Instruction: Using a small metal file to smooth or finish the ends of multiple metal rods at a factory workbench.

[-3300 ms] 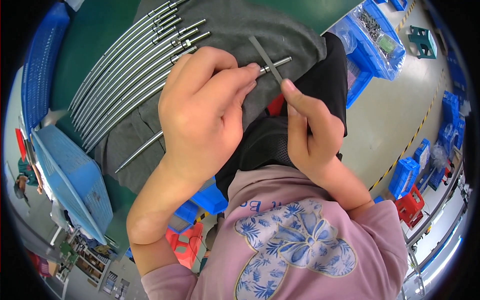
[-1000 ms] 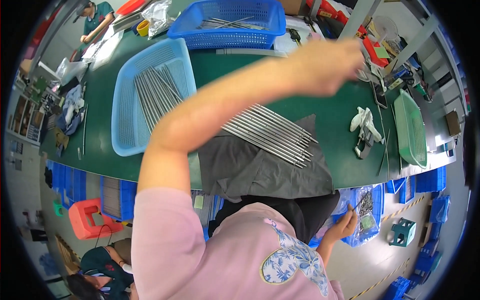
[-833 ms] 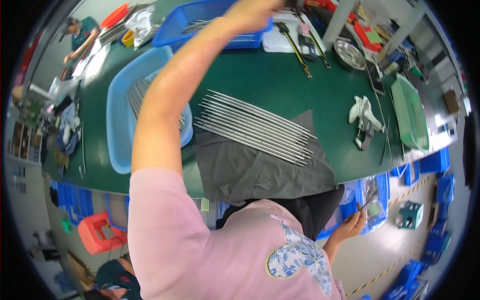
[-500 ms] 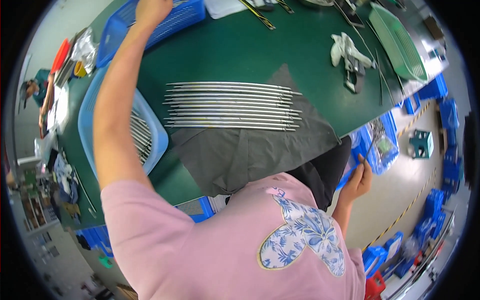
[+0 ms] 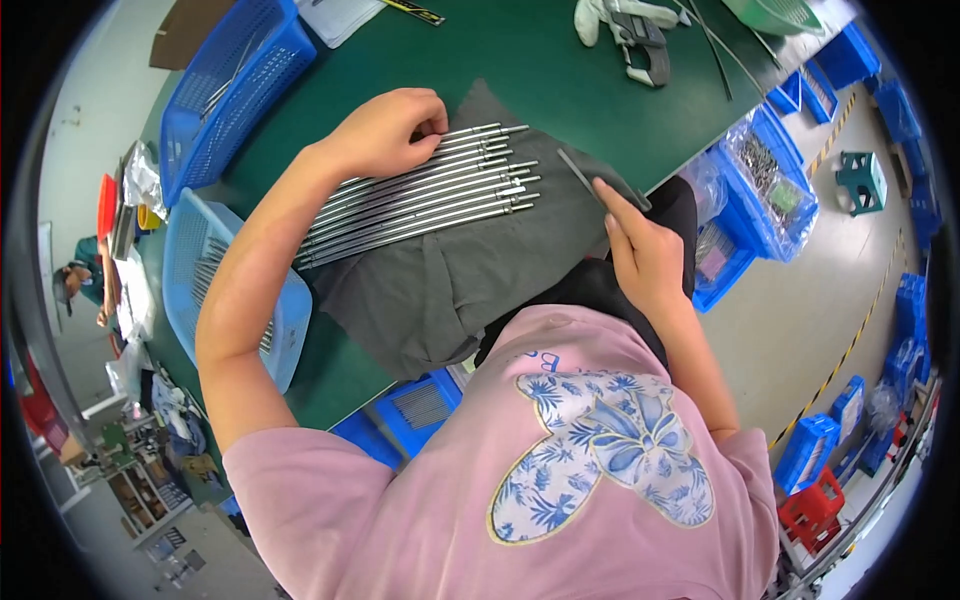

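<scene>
Both hands are at work over a grey cloth (image 5: pixel 440 290) that hangs over the near edge of the green worktop (image 5: pixel 560 70). Nearest, the right hand (image 5: pixel 645 255) is closed around a thin, flat dark metal strip (image 5: pixel 590 185), pinching its lower end so the strip slants up and left above the cloth's right corner. Farther in, the left hand (image 5: pixel 385 130) lies curled, fingertips pressing on the far side of a row of steel rods (image 5: pixel 420 195). These rods are long, slim, round and bright, with stepped ends; they lie side by side, touching, across the middle of the cloth.

Toward the worktop's left edge sits a pale blue plastic basket (image 5: pixel 200 270) with latticed walls, holding more such rods, partly hidden by the left forearm. Beyond it, at the far left corner, stands a darker blue mesh basket (image 5: pixel 230 85) with a few thin pieces inside. Along the far edge lie white gloves (image 5: pixel 600 15) beside a grey measuring tool (image 5: pixel 645 40). Off the right edge, below worktop level, a blue bin (image 5: pixel 775 185) holds clear bags of small metal parts.
</scene>
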Demonstrator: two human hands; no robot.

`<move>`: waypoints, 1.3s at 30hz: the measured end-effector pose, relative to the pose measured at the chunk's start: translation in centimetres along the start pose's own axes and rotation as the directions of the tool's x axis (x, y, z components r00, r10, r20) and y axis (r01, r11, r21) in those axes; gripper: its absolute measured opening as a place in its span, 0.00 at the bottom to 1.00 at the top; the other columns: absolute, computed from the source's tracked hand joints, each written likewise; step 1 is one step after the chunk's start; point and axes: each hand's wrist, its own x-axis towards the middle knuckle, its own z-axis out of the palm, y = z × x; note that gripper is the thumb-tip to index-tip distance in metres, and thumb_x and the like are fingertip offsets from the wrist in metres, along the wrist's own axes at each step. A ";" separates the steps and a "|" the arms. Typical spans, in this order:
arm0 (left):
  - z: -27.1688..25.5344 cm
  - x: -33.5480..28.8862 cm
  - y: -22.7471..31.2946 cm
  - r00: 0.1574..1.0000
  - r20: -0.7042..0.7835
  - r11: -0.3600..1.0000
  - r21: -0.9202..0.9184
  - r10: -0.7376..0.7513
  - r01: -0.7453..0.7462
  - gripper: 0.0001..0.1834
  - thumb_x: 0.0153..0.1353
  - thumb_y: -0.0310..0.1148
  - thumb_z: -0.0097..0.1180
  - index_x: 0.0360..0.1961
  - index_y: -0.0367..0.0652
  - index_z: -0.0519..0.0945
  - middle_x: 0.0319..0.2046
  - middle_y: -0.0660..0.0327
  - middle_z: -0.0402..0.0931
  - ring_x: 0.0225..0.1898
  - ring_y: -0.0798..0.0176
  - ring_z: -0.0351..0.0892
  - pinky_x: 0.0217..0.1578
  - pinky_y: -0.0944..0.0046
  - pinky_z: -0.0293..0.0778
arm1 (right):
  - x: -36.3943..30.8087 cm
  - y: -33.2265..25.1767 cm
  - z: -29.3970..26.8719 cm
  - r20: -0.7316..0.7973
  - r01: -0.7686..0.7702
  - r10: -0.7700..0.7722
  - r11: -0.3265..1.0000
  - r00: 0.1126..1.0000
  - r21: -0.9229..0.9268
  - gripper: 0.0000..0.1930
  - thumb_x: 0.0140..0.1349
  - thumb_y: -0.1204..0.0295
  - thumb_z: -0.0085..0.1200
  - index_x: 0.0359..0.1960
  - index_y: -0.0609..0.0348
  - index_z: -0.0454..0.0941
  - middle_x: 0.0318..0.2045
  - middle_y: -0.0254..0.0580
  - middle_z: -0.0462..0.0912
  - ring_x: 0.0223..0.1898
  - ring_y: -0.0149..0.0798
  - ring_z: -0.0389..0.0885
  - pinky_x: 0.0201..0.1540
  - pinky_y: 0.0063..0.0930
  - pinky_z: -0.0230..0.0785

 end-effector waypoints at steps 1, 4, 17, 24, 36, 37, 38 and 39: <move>-0.1 0.0 -0.1 1.000 0.007 0.999 -0.037 -0.023 0.023 0.06 0.55 0.29 0.56 0.31 0.37 0.76 0.31 0.55 0.75 0.34 0.57 0.76 0.35 0.60 0.73 | 0.0 0.0 0.3 -0.020 -0.004 0.004 1.000 1.000 -0.017 0.19 0.62 0.73 0.51 0.56 0.47 0.76 0.18 0.43 0.77 0.19 0.43 0.78 0.22 0.34 0.67; -0.8 0.0 -0.3 0.990 0.097 0.991 -0.074 -0.105 0.112 0.10 0.54 0.34 0.58 0.31 0.37 0.75 0.30 0.54 0.75 0.34 0.56 0.76 0.35 0.60 0.72 | -0.1 -0.3 0.5 -0.020 -0.065 0.065 0.998 0.998 0.005 0.19 0.63 0.72 0.50 0.57 0.48 0.75 0.19 0.45 0.78 0.20 0.45 0.78 0.23 0.35 0.68; -2.0 -2.5 9.2 0.849 -0.526 0.999 0.038 0.050 -0.035 0.08 0.53 0.18 0.57 0.36 0.37 0.77 0.29 0.58 0.75 0.27 0.64 0.76 0.27 0.68 0.72 | -1.7 0.4 0.7 -0.103 -0.023 0.045 0.977 0.994 0.212 0.21 0.60 0.81 0.49 0.56 0.56 0.76 0.22 0.46 0.79 0.20 0.35 0.76 0.28 0.24 0.69; 7.3 -4.3 14.6 0.860 -0.492 0.987 0.149 0.133 -0.067 0.12 0.45 0.21 0.63 0.35 0.39 0.81 0.27 0.60 0.74 0.24 0.58 0.76 0.23 0.63 0.72 | -2.1 0.5 0.4 -0.168 0.127 -0.107 0.985 0.980 0.116 0.24 0.55 0.85 0.50 0.54 0.54 0.79 0.16 0.43 0.73 0.16 0.36 0.71 0.21 0.27 0.65; 9.0 -3.3 14.9 0.828 -0.555 0.981 -0.189 -0.077 -0.035 0.11 0.43 0.21 0.66 0.30 0.40 0.81 0.25 0.59 0.72 0.26 0.59 0.74 0.26 0.64 0.69 | -4.0 -2.1 -1.4 -0.242 0.117 -0.100 0.992 0.965 0.057 0.25 0.48 0.91 0.48 0.51 0.69 0.78 0.16 0.37 0.61 0.16 0.31 0.60 0.18 0.24 0.52; 9.1 -3.2 14.8 0.824 -0.560 0.979 -0.199 -0.081 -0.039 0.11 0.43 0.21 0.66 0.30 0.40 0.81 0.25 0.59 0.72 0.26 0.59 0.74 0.26 0.64 0.69 | -4.7 -2.3 -1.2 -0.244 0.126 -0.109 0.991 0.964 0.053 0.27 0.45 0.89 0.50 0.51 0.63 0.79 0.16 0.36 0.60 0.15 0.32 0.60 0.17 0.24 0.55; 9.1 -3.1 14.5 0.829 -0.552 0.972 -0.229 -0.088 -0.049 0.11 0.43 0.20 0.66 0.31 0.39 0.81 0.25 0.59 0.73 0.25 0.59 0.74 0.25 0.65 0.69 | -5.4 -2.3 -0.7 -0.246 0.136 -0.120 0.990 0.962 0.049 0.29 0.42 0.86 0.51 0.52 0.57 0.81 0.17 0.36 0.60 0.13 0.33 0.60 0.16 0.25 0.57; 9.1 -3.1 14.5 0.834 -0.542 0.964 -0.261 -0.098 -0.057 0.11 0.44 0.19 0.66 0.31 0.39 0.82 0.26 0.60 0.73 0.25 0.60 0.74 0.25 0.65 0.69 | -5.9 -2.4 -0.4 -0.255 0.153 -0.136 0.987 0.957 0.046 0.29 0.42 0.86 0.51 0.51 0.57 0.81 0.17 0.36 0.60 0.13 0.32 0.60 0.16 0.25 0.58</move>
